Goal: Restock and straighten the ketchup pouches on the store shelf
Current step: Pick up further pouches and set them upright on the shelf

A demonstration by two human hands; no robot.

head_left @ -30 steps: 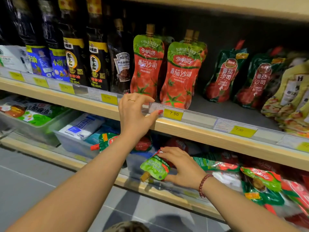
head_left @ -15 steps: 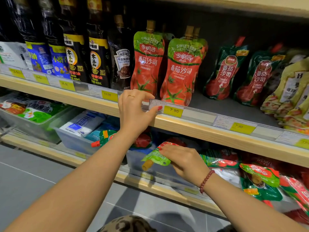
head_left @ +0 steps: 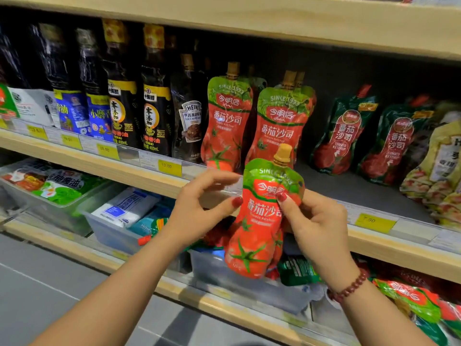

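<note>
One ketchup pouch (head_left: 259, 221) is up in front of me, held upright with its tan cap on top and its tomato-printed base hanging down, so its long axis runs nearly vertical, leaning a little to the right. My right hand (head_left: 316, 228) has it pinched at the middle right edge, thumb on the printed face, fingers behind. My left hand (head_left: 199, 211) is just beside the pouch's left edge, thumb tip touching or almost touching it, the other fingers spread loose and gripping nothing; I can't tell whether that thumb actually presses.

Directly behind and above the held pouch stand two matching pouches (head_left: 254, 123) on the middle shelf (head_left: 349, 188), upright and close together, with at least one more cap showing behind the right one. To their right the shelf floor is bare before the darker green ketchup pouches (head_left: 369, 136) begin.

As I judge it, the move turns on this: the slot lies up and back from my hands, the pouch is already oriented like its neighbours, and the right hand is the carrier. It needs lifting over the shelf lip with its price tags (head_left: 374, 222), base first.
</note>
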